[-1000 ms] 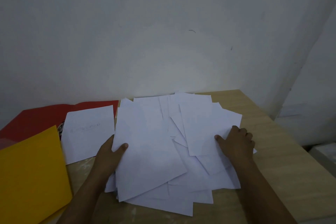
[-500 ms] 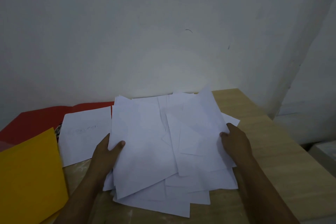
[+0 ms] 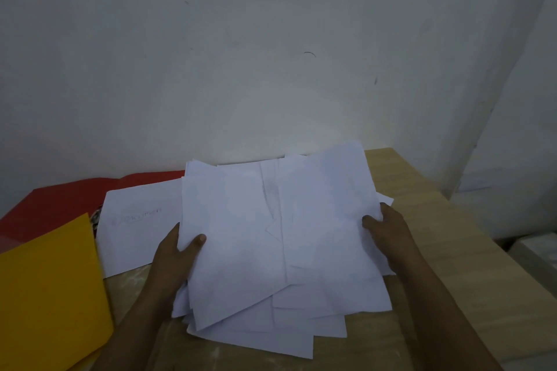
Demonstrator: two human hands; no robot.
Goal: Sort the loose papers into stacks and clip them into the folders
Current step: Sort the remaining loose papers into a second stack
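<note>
Both hands grip one messy pile of loose white papers (image 3: 271, 238) from opposite sides, forearms reaching in from the bottom edge and angling toward each other. Left hand (image 3: 176, 259) holds the pile's left edge: its thumb lies on top of the upper sheet, pointing right, while the fingers are tucked out of sight beneath the paper. Right hand (image 3: 388, 232) holds the right edge in the same way, thumb pressed on top and pointing left, fingers curled under and behind the sheets. Between the hands the top sheets are lifted and tilted up toward the wall, while the lower sheets fan out unevenly below the wrists and rest on the table (image 3: 437, 250), a pale wood surface that stretches away to the right of the right hand. Beyond the hands rises a plain grey-white wall (image 3: 241, 54). Left of the left forearm, at the near corner, lies a yellow folder (image 3: 51, 295). Farther back on that side a red folder (image 3: 54, 205) lies against the wall. Just beside the left hand, between it and the folders, a single white sheet (image 3: 138, 226) with faint handwriting lies flat, partly overlapping the red folder.
</note>
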